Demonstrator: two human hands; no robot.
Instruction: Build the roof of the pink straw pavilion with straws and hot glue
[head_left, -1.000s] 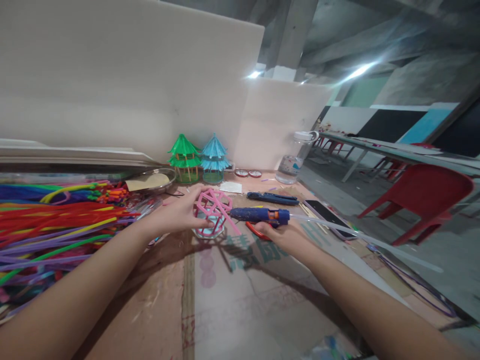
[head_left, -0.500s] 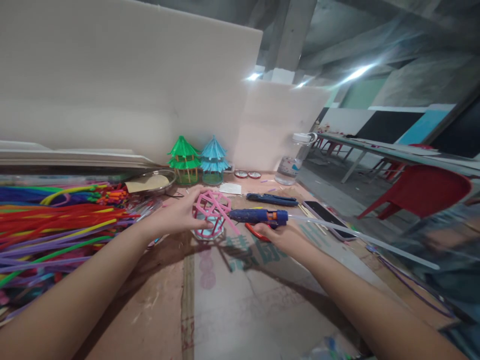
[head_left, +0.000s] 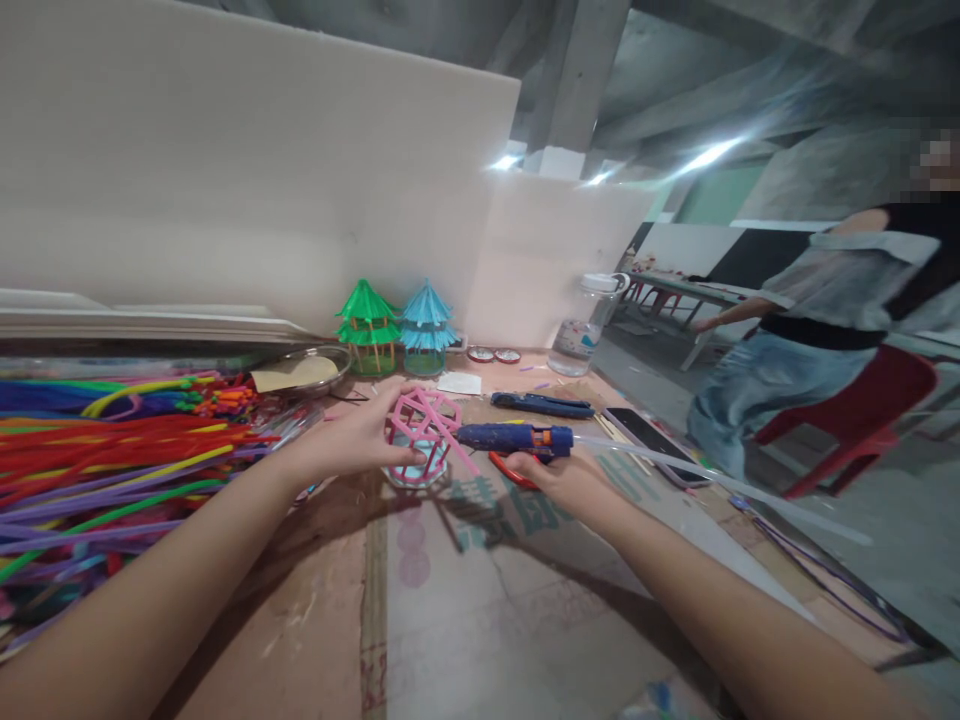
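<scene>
Only the head view to go on here. Our left hand (head_left: 352, 440) is cupped around the left side of a pink lattice cage made of thin sticks (head_left: 424, 425), thumb under it and fingers curled over the top, so it's gripping the frame. The cage sits on a small pale blue round base (head_left: 412, 470) on the brown cardboard-covered tabletop (head_left: 450, 620), just about dead centre of what we see.

Our right hand (head_left: 559, 475) is closed around the handle of a blue hot glue gun (head_left: 514, 436), the nozzle pointing at 9 o'clock and touching, or nearly touching, the right side of the pink cage; we can't tell which. A clear glue stick (head_left: 720, 480) trails out the back toward 3 o'clock.

At 9 o'clock from the cage lies a big heap of multicoloured pipe cleaners (head_left: 112, 450). At 12 o'clock stand a green pagoda model (head_left: 367, 325) and a blue pagoda model (head_left: 426, 325) side by side. Toward 2 o'clock there's a clear plastic water jar (head_left: 585, 325) and a black phone (head_left: 649, 432) lying flat. Far off at 3 o'clock another person in jeans (head_left: 787, 340) is by a red plastic chair (head_left: 870, 410).
</scene>
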